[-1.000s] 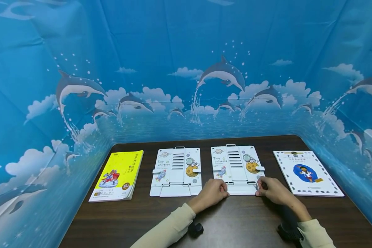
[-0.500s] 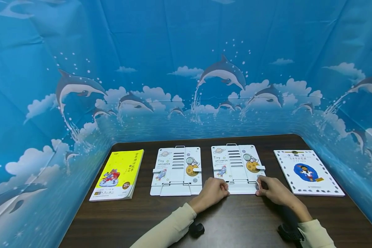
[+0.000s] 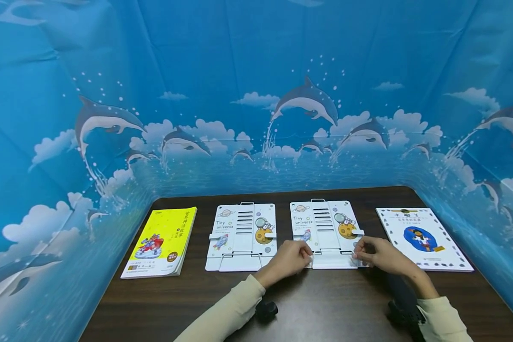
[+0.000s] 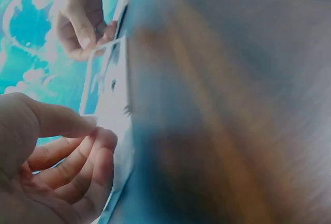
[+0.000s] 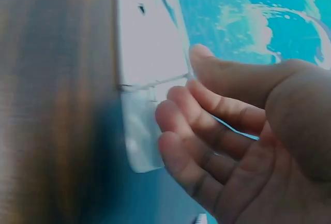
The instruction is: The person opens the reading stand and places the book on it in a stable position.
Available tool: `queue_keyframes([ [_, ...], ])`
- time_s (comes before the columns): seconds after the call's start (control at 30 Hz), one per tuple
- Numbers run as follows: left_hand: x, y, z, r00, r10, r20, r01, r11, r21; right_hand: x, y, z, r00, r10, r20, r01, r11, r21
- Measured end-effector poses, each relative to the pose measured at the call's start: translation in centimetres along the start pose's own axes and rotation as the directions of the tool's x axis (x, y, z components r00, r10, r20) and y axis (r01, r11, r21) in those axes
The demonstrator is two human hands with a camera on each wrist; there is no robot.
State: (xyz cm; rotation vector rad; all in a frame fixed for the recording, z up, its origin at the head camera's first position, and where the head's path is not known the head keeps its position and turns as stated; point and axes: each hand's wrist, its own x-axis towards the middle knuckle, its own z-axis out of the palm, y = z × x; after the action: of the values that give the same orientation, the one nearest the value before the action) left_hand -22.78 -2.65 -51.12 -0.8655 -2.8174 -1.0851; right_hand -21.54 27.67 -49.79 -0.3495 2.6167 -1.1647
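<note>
Your left hand [image 3: 287,259] and right hand [image 3: 382,256] are about equally near the wire frame [image 5: 163,80] on the right-hand stand [image 3: 326,232]; the fingers of each seem to pinch one end of it. Its long bar runs crosswise between your hands, along the stand's front edge, and in the wrist views it rises off the stand's face. The stand lies flat just beyond your fingers on the dark wood bench [image 3: 325,308], so the lift looks best kept level, both ends together. Room at the sides is tight: your left hand sits just beside the left-hand stand [image 3: 242,237], your right hand near the white book [image 3: 423,237]. The yellow book [image 3: 160,242] lies well apart, and the blue curtain [image 3: 205,104] hangs behind.
</note>
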Motion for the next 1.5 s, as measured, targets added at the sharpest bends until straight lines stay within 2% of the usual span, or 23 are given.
queue_keyframes([
  [0.13,1.2,-0.4,-1.5,0.994,-0.04,-0.098,0.037,0.999,-0.027,1.0,-0.6,-1.6,0.991,0.056,-0.122,-0.056,0.998,0.007],
  [0.23,2.1,-0.7,-2.3,0.981,-0.086,-0.171,0.081,0.996,-0.032,2.0,-0.7,-2.5,0.971,0.064,-0.229,-0.076,0.996,-0.046],
  [0.33,2.8,-1.0,-2.7,0.966,-0.146,-0.211,0.141,0.989,-0.039,2.9,-0.4,-2.9,0.954,0.099,-0.284,-0.124,0.99,-0.072],
  [0.47,3.6,-1.3,-2.7,0.948,-0.247,-0.202,0.24,0.969,-0.063,4.2,0.3,-2.7,0.944,0.143,-0.299,-0.182,0.978,-0.106],
  [0.57,4.0,-1.5,-2.5,0.934,-0.323,-0.151,0.311,0.945,-0.1,5.0,0.9,-2.1,0.944,0.172,-0.281,-0.21,0.971,-0.111],
  [0.67,4.2,-1.8,-2.0,0.92,-0.378,-0.105,0.359,0.919,-0.16,5.5,1.2,-1.6,0.944,0.21,-0.255,-0.236,0.969,-0.078],
  [0.73,4.2,-1.9,-1.6,0.908,-0.406,-0.101,0.381,0.903,-0.2,5.8,1.4,-1.3,0.942,0.224,-0.251,-0.245,0.968,-0.055],
  [0.93,4.2,-2.4,-1.0,0.891,-0.431,-0.141,0.379,0.879,-0.291,6.3,1.5,-0.7,0.934,0.22,-0.281,-0.232,0.973,-0.01],
  [1.23,4.3,-2.6,-1.1,0.889,-0.43,-0.156,0.363,0.872,-0.328,6.3,1.2,-0.6,0.913,0.256,-0.318,-0.25,0.966,0.06],
  [1.5,4.4,-2.7,-1.7,0.894,-0.405,-0.189,0.309,0.865,-0.394,6.0,0.5,-0.4,0.871,0.227,-0.435,-0.198,0.974,0.113],
])
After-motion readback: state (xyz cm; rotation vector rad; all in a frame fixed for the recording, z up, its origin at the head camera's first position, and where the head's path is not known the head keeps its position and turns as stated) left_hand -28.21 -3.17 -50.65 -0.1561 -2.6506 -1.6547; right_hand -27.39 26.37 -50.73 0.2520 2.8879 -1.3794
